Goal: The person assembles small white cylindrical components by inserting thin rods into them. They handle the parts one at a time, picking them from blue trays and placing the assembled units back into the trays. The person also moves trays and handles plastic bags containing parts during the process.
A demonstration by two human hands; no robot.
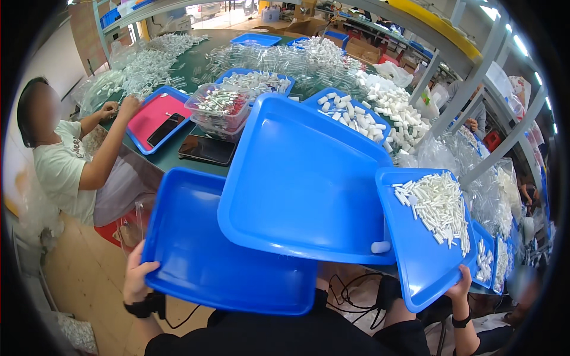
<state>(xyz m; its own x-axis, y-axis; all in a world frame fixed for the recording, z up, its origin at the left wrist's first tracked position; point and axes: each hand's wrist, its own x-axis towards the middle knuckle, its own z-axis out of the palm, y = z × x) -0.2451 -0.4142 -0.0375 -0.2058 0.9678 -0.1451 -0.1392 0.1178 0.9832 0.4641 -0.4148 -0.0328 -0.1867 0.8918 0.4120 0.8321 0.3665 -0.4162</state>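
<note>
My left hand (138, 274) grips the left rim of an empty blue tray (196, 261) held low in front of me. A second empty blue tray (303, 178), larger in view, lies tilted over it and overlaps its right part. One white cap (380, 247) sits at this tray's near right corner. My right hand (461, 288) holds the near edge of a third blue tray (415, 273), which carries a heap of small white tubes (439, 204). Both wrists wear black bands.
A seated person in a white shirt (59, 172) works at the left, hands on clear tubes (136, 71). The green table (172, 155) holds a pink-lined tray with a phone (165, 129), another phone (206, 149), a clear tub (221, 108) and trays of white caps (356, 115). Metal rack posts (469, 77) stand at the right.
</note>
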